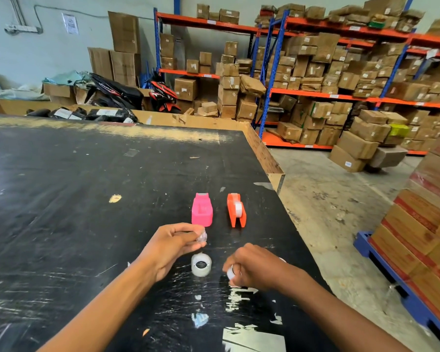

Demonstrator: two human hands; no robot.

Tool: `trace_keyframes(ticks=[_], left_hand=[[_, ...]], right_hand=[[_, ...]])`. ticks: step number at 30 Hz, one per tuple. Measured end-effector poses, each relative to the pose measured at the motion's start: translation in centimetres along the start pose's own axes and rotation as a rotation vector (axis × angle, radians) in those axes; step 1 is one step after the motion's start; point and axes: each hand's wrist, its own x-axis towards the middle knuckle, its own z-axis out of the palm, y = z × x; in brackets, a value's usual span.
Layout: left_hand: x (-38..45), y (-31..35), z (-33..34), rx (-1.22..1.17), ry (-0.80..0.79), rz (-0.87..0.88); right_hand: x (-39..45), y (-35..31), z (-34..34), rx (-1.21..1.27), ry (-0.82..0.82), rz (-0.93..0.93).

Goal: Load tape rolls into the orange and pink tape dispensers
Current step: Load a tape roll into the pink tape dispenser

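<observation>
A pink tape dispenser stands on the black table, its roll cavity bare. To its right an orange tape dispenser carries a whitish tape roll. My left hand hovers just in front of the pink dispenser, pinching a small clear plastic piece at its fingertips. A loose translucent tape roll lies on the table between my hands. My right hand rests low on the table, closed around another small white tape roll, mostly hidden by the fingers.
The table's right edge drops to a concrete floor. Torn tape scraps stick to the table near me. A blue pallet with stacked boxes stands at the right. Shelves of cardboard boxes fill the background.
</observation>
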Motion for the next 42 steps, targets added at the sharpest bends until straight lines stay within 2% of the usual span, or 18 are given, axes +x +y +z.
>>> trace_keyframes(ticks=[5,9,13,16,18,20,23,26,33,38,42], left_hand=[[-0.4,-0.1,-1.2,0.011,0.022,0.006],[-0.4,-0.3,-2.2,0.061,0.053,0.012],[-0.4,-0.5,-3.0,0.058,0.069,0.050],[-0.5,-0.7,-3.4,0.038,0.078,0.070],[-0.6,-0.9,-3.7,0.043,0.079,0.076],[-0.7,-1.1,-3.9,0.033,0.079,0.077],[-0.4,-1.1,-4.2,0.002,0.072,0.080],[-0.1,-1.0,-3.9,-0.036,0.042,0.099],[-0.2,-0.4,-2.5,0.069,-0.051,0.212],[0.1,-0.6,-1.7,0.176,-0.001,0.285],[0.0,0.0,-0.3,0.161,0.008,0.216]], right_hand=[[0.3,-0.3,-1.0,0.062,-0.073,0.040],[1.4,-1.0,-1.7,0.169,0.022,0.071],[2.8,-3.4,-0.3,0.069,0.125,0.098],[3.8,-4.7,0.9,-0.034,0.100,0.088],[4.2,-4.9,1.1,0.003,0.109,0.101],[4.4,-4.4,1.0,0.231,0.184,0.147],[4.5,-3.2,0.5,0.730,0.296,0.167],[4.1,-2.7,0.0,1.094,0.259,0.092],[3.5,-2.9,-0.3,1.062,0.334,-0.006],[3.7,-2.5,-0.3,1.062,0.370,-0.004],[3.9,-2.4,-0.7,0.963,0.450,0.001]])
